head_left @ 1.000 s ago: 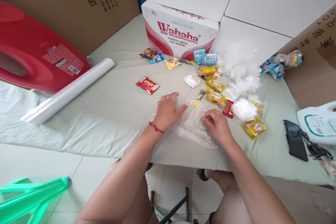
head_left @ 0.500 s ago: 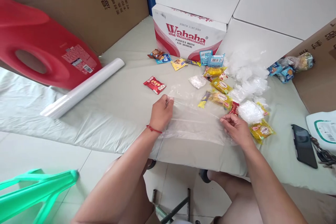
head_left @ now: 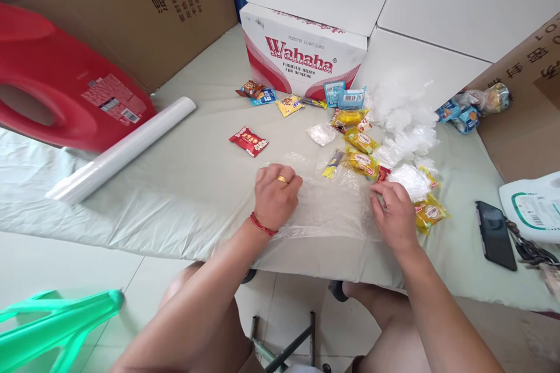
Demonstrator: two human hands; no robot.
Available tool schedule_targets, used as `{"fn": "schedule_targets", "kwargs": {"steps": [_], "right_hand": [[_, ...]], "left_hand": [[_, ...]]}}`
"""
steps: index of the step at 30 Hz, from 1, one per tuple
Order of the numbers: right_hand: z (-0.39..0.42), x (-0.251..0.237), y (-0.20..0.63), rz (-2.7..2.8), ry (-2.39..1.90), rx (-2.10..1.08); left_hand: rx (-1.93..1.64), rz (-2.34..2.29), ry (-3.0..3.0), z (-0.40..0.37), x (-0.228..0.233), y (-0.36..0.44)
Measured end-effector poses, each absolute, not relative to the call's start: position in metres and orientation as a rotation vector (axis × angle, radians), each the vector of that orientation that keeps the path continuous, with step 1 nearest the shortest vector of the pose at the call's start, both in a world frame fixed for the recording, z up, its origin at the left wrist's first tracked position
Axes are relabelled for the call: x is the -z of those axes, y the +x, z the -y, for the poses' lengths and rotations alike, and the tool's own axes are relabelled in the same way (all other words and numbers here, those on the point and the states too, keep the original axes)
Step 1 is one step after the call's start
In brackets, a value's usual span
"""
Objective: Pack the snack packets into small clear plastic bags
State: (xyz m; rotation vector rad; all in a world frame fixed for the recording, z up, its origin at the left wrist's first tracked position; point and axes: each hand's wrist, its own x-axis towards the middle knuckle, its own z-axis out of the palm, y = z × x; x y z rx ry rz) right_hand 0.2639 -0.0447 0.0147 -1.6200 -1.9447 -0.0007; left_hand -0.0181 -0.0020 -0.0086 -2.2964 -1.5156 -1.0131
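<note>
A thin clear plastic sheet [head_left: 330, 207] lies spread and slightly crinkled near the table's front edge. My left hand [head_left: 278, 195] is closed in a fist over its left side, knuckles up, with a ring and a red wristband showing. At the sheet's right side, my right hand [head_left: 394, 210] pinches the plastic between thumb and fingers. Just beyond that hand are a white crumpled plastic ball [head_left: 410, 180] and a yellow snack packet [head_left: 431, 214]. Further off, left of the sheet's far edge, lies a red snack packet [head_left: 248, 141].
More yellow snack packets [head_left: 361, 162] and a heap of crumpled clear plastic [head_left: 406, 116] lie behind my right hand. A Wahaha carton [head_left: 301, 55] stands at the back. Leftward are a white roll [head_left: 122, 148] and a red jug [head_left: 74, 81]; rightward, a phone [head_left: 496, 236].
My left hand has rolled over from a pinch into a knuckles-up fist and moved slightly right relative to the table. My right hand stays at the sheet's right side. The view has shifted slightly.
</note>
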Motion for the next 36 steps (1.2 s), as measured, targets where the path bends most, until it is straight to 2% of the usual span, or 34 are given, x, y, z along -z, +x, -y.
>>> {"fn": "schedule_targets", "kwargs": {"steps": [3,6,10,14,16,19,21,24,29,33,36], "right_hand": [[0.057,-0.029,0.247,2.059,-1.417,-0.064],[0.070,-0.037,0.236,2.338,-1.230,-0.582],[0.080,-0.043,0.238,2.635,-1.064,-1.340],[0.079,-0.053,0.238,2.515,-0.867,-1.694],[0.075,-0.053,0.226,2.312,-0.997,-1.534],[0.064,-0.040,0.202,2.120,-1.256,-0.959],[0.054,-0.023,0.192,2.209,-1.334,-0.639],[0.040,0.005,0.200,2.312,-1.603,-0.336],[0.028,0.026,0.238,2.223,-1.931,-0.128],[0.034,0.018,0.247,2.238,-1.968,-0.055],[0.040,0.004,0.248,2.222,-2.018,-0.043]], "left_hand": [[0.792,1.287,-2.652,0.007,0.011,-0.009],[0.668,1.380,-2.777,0.010,0.013,-0.005],[0.741,1.630,-2.770,0.014,0.013,-0.006],[0.703,1.799,-2.675,0.021,0.018,-0.001],[0.602,1.792,-2.694,0.025,0.021,0.004],[0.485,1.747,-2.737,0.032,0.022,0.012],[0.445,1.756,-2.731,0.034,0.021,0.013],[0.395,1.921,-2.595,0.030,0.021,0.007],[0.422,2.130,-2.400,0.017,0.017,-0.011],[0.654,2.051,-2.371,0.006,0.009,-0.023],[0.628,2.032,-2.425,0.001,0.010,-0.025]]}}
